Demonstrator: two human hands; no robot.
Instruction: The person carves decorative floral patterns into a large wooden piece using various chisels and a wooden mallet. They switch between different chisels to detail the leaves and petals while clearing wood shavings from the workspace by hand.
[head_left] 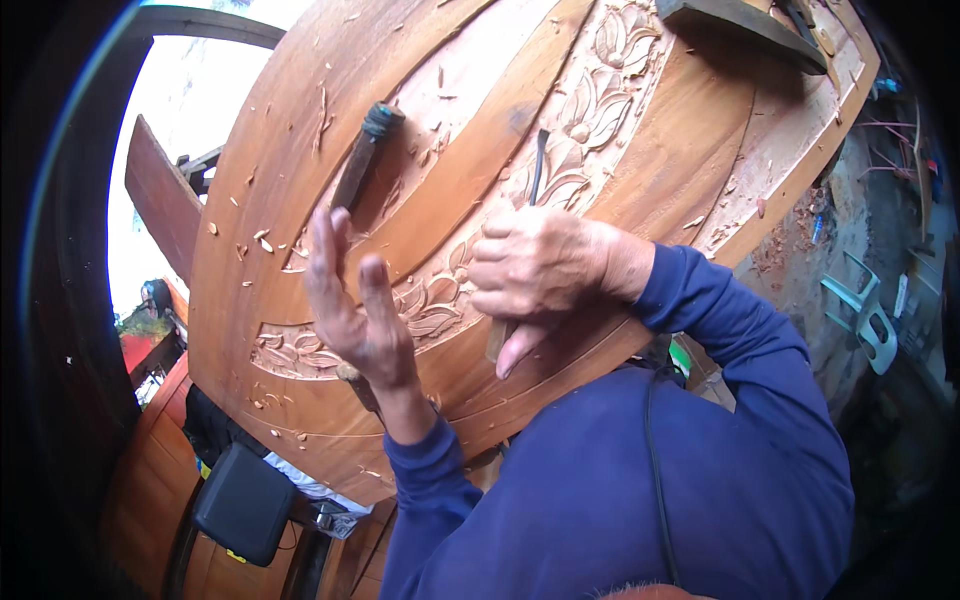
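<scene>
A carved wooden panel (pixel 240 190) with leaf-and-flower bands and loose shavings fills the middle of the head view. My right hand (pixel 545 275) is wrapped round a chisel (pixel 540 160), its narrow metal blade pointing up over the carved band. My left hand (pixel 360 310) is raised left of it, fingers apart and holding nothing visible. Just above my left fingertips lies a dark bar-like tool (pixel 356 165) with blue wrapping at its top. A wooden tool handle (pixel 352 378) shows partly behind my left wrist.
A dark wooden tool (pixel 740 30) lies at the panel's upper right. A black case (pixel 243 500) sits below left beside stacked wooden pieces (pixel 145 480). A pale turquoise plastic object (pixel 865 310) stands on the floor at right. A reddish board (pixel 160 195) leans behind at left.
</scene>
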